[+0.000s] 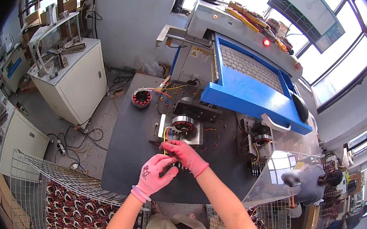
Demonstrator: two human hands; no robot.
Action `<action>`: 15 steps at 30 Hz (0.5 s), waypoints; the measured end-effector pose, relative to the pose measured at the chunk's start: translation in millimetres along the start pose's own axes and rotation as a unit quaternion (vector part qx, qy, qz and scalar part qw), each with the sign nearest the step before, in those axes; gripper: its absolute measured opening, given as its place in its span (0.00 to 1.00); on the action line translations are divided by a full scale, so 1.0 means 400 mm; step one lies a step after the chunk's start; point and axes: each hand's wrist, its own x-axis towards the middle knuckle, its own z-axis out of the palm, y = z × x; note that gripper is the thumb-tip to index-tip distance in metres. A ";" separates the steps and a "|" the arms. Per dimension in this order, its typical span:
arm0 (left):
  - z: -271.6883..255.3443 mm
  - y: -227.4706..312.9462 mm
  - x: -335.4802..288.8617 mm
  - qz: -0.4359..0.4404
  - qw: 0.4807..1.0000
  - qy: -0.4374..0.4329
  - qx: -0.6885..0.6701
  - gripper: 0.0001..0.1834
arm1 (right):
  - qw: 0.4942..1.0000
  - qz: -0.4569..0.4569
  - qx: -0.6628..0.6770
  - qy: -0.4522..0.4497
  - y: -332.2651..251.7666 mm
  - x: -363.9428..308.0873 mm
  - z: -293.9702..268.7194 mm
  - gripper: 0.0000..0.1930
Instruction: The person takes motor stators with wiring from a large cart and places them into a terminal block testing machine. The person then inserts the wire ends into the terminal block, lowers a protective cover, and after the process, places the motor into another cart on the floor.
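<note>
Mid-frame, the wound ring [182, 124] lies above the nearer right hand [187, 155], yellow wire [164, 139] descending toward it and the adjoining left hand [154, 175], grips hard to tell.

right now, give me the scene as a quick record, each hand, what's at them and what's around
left hand: pink glove, fingers bent near the right hand, exact grip hidden
right hand: pink glove, fingertips at the wires, exact grip unclear
wires: yellow, red and blue, beside the stator
stator: red windings, in a metal fixture
bench: dark top, second stator at its far left
machine: blue drawer holding a keyboard
basket: wire mesh, left, many red-wound parts inside
</note>
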 end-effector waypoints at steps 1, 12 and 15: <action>-0.002 -0.001 -0.003 0.036 0.999 0.011 0.027 0.16 | 0.999 0.008 -0.040 -0.002 -0.012 0.002 -0.002 0.12; 0.134 -0.121 -0.153 -0.113 0.919 -0.085 0.367 0.33 | 0.889 -0.159 -0.419 0.090 0.000 -0.015 -0.066 0.09; 0.140 -0.134 -0.158 -0.131 0.904 -0.124 0.388 0.34 | 0.886 -0.152 -0.423 0.113 -0.001 -0.020 -0.034 0.08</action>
